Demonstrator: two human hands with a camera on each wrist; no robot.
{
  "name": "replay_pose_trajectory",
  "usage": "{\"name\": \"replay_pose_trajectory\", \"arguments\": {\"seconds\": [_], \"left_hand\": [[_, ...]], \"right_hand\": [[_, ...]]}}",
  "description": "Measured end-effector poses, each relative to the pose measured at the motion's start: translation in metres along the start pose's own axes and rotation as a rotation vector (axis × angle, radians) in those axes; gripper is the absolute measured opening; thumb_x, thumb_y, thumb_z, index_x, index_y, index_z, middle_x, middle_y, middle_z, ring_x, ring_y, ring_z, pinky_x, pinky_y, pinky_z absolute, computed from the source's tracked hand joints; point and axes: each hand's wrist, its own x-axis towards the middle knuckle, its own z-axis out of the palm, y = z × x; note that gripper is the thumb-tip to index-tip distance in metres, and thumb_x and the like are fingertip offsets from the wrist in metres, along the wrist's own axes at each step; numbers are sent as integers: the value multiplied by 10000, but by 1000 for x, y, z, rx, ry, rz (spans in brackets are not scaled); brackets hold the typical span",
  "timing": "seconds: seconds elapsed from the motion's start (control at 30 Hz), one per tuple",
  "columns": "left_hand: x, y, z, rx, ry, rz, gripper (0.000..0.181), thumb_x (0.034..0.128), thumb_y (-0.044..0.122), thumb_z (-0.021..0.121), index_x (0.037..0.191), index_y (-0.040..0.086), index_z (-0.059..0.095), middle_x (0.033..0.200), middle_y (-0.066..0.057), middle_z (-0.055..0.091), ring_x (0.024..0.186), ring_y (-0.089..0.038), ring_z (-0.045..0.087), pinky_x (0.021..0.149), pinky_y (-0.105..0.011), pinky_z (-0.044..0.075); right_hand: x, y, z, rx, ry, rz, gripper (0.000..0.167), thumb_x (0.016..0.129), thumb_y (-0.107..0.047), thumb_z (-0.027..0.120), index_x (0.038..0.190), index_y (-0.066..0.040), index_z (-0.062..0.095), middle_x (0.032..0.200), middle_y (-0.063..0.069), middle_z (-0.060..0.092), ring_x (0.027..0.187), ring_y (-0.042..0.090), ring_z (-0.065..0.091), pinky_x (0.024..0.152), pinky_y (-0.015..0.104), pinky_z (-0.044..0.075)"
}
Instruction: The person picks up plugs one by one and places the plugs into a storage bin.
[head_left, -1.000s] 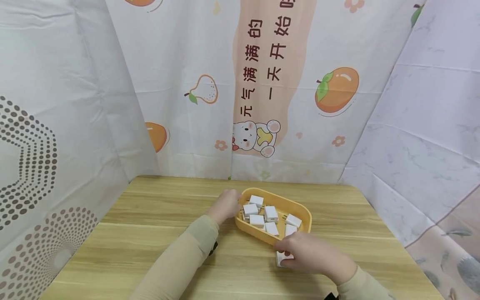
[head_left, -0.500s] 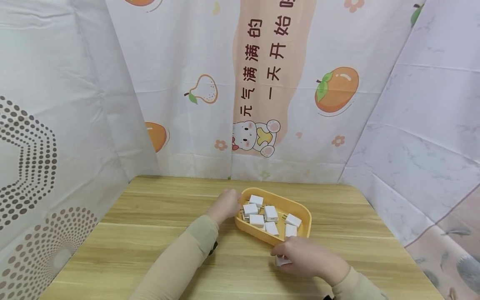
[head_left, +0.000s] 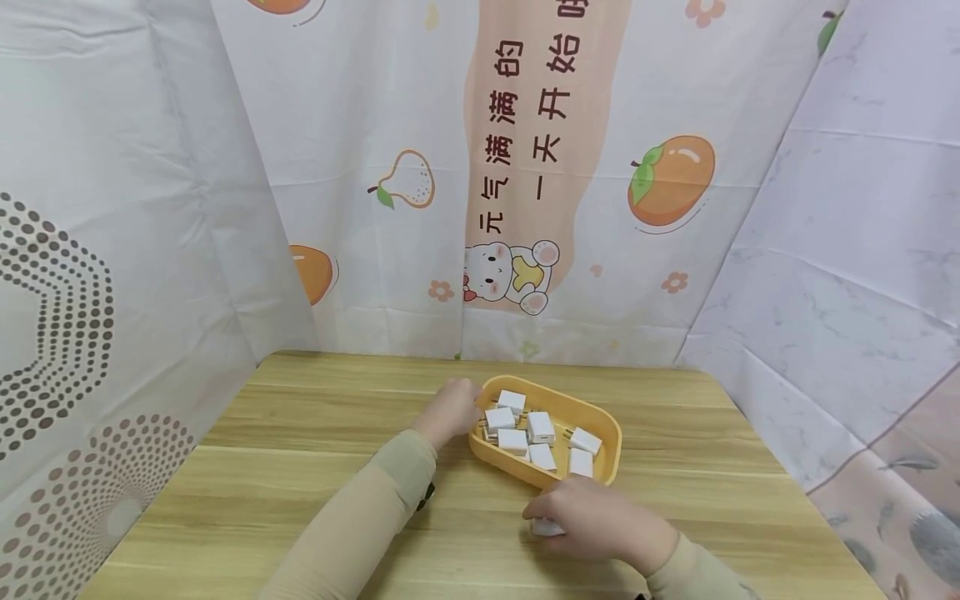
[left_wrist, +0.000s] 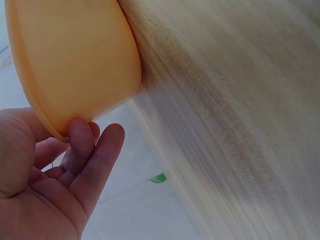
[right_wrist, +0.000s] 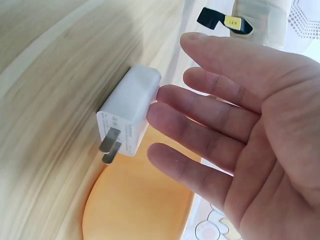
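A yellow-orange plastic tray (head_left: pixel 573 410) sits on the wooden table, holding several white plug chargers (head_left: pixel 540 428). At its left end my left hand (head_left: pixel 454 408) pinches the rim, fingers curled against the outer wall in the left wrist view. In front of the tray, my right hand (head_left: pixel 603 521) is at a single white charger (head_left: pixel 547 527), which it partly hides in the head view. That charger (right_wrist: pixel 127 107) lies on the tabletop with two metal prongs showing in the right wrist view. Fingertips of the right hand touch its side; the thumb stands away from it.
The wooden table (head_left: pixel 315 467) ends at a printed curtain (head_left: pixel 390 275) behind the tray. More curtains hang at the left and right sides. A dark strap with a yellow label (right_wrist: pixel 232 21) shows on the left wrist.
My right hand and the single charger have shifted a little to the left along the table, in front of the tray. The left hand and the tray have stayed in place.
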Motion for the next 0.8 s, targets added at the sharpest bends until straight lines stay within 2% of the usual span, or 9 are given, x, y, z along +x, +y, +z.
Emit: {"name": "replay_pose_trajectory", "arguments": {"seconds": [0.13, 0.27, 0.53, 0.67, 0.73, 0.8], "left_hand": [[-1, 0, -1, -4, -3, 1, 400, 921, 4, 648, 1320, -23, 651, 1381, -127, 613, 1149, -216, 616, 808, -320, 510], [-1, 0, -1, -3, -6, 0, 401, 924, 12, 648, 1323, -28, 645, 1379, -136, 612, 1278, -263, 568, 837, -326, 510], [0, 1, 0, -11, -11, -23, 404, 934, 27, 659, 1336, -2, 646, 1383, -108, 614, 1217, -216, 599, 829, -315, 510], [0, 1, 1, -3, -9, -21, 408, 929, 21, 657, 1337, 0, 648, 1381, -109, 615, 1177, -196, 605, 829, -313, 505], [1, 0, 1, -6, -9, -18, 411, 923, 16, 655, 1333, -3, 649, 1379, -114, 617, 1156, -201, 609, 826, -319, 506], [1, -1, 1, -7, -9, -19, 414, 922, 15, 652, 1336, -3, 647, 1380, -115, 616, 1208, -217, 598, 838, -323, 506]], "right_hand": [[7, -5, 3, -30, 5, -43, 246, 807, -197, 830, 1045, -192, 766, 968, -137, 703, 874, -37, 609, 745, 220, 520], [14, -10, 7, -41, 10, -79, 268, 804, -186, 824, 1067, -177, 771, 1004, -123, 712, 912, -28, 624, 778, 209, 522], [20, -15, 7, -61, -9, -82, 271, 809, -198, 821, 1074, -193, 768, 1000, -135, 695, 895, -43, 606, 778, 199, 515], [20, -15, 1, -31, -29, -26, 309, 796, -174, 831, 1096, -196, 761, 1032, -132, 695, 935, -18, 618, 769, 227, 530], [19, -14, -4, -30, -22, -5, 300, 780, -161, 835, 1066, -202, 754, 999, -135, 684, 895, -13, 609, 733, 239, 528], [19, -13, -9, -36, -16, 18, 296, 778, -161, 834, 1059, -203, 749, 984, -139, 673, 859, -8, 597, 704, 247, 523]]}}
